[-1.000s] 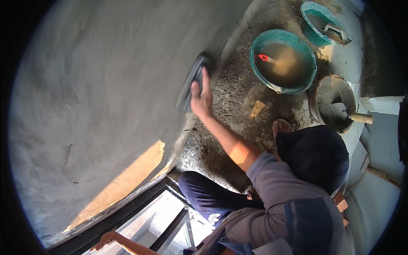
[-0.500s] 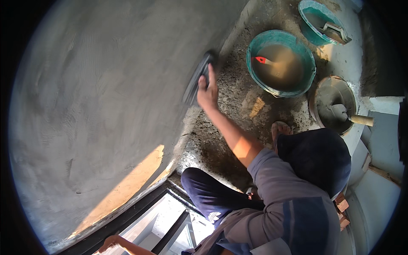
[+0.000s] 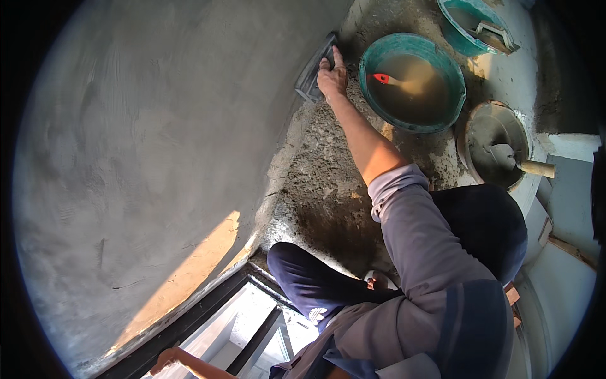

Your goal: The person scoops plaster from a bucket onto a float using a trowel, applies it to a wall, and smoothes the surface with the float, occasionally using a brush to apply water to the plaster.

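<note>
My right hand [image 3: 333, 79] grips a dark plastering float [image 3: 317, 68], its blade laid against the grey plastered wall [image 3: 158, 114] near the wall's lower edge. The index finger stretches along the float's back, and the handle is mostly hidden by the hand. At the lower left my left hand [image 3: 166, 359] holds onto the dark window frame [image 3: 189, 307], its fingers bent over the edge and partly out of sight. Smooth wet-looking plaster covers the wall, with sweeping marks in it.
A green tub [image 3: 413, 123] of murky water holds a red-handled brush [image 3: 384, 79]. Behind it stands another green tub [image 3: 464, 41] with a handled float in it. A round bucket [image 3: 468, 151] holds a wooden-handled trowel [image 3: 536, 168]. Rough mortar [image 3: 322, 164] lies along the wall's foot.
My right hand has slid the float up and to the right along the wall's edge, with the arm stretched further. My left hand has stayed nearly in place.
</note>
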{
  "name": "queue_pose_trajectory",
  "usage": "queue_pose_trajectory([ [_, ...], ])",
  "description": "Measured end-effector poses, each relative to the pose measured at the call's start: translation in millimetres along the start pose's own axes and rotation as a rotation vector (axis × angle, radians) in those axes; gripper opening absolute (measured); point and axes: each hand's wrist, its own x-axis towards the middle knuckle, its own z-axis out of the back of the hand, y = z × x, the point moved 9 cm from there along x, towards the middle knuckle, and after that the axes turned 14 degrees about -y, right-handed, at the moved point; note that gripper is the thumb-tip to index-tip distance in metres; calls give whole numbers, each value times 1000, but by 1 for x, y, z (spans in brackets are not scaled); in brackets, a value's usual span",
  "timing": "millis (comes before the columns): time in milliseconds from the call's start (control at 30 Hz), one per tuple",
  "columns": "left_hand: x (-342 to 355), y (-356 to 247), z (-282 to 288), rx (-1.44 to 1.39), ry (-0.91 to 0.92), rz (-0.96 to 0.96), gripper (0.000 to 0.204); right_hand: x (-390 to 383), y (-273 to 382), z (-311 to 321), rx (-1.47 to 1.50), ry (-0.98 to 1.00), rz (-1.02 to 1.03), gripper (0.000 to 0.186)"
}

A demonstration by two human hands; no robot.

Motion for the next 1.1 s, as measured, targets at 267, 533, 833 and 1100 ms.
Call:
queue_pose_trajectory([
  [267, -1, 1, 3, -25, -20, 87, 90, -90, 3, -26, 74, 28, 311, 62],
  [533, 33, 35, 19, 106, -131, -109, 88, -89, 34, -15, 265, 172, -104, 60],
  [833, 12, 19, 15, 62, -117, 10, 94, 44, 72, 0, 395, -97, 177, 56],
  [1100, -2, -13, 9, 10, -126, -3, 89, -207, 80, -13, 471, 86, 640, 62],
])
